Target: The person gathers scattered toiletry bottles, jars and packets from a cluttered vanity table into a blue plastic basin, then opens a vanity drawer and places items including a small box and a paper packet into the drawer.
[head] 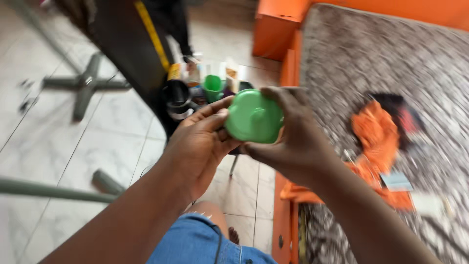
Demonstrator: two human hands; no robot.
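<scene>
Both hands — left hand and right hand — close their fingers around a round green plastic lid, steadying it from either side above the white tiled floor.

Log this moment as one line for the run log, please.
left hand: grips green lid | right hand: grips same lid | lid: held over tiled floor | mattress: orange cloth on it

You hold a plain green lid; upper centre sits a green cup; at right, orange cloth on a grey-and-white mottled mattress.
</scene>
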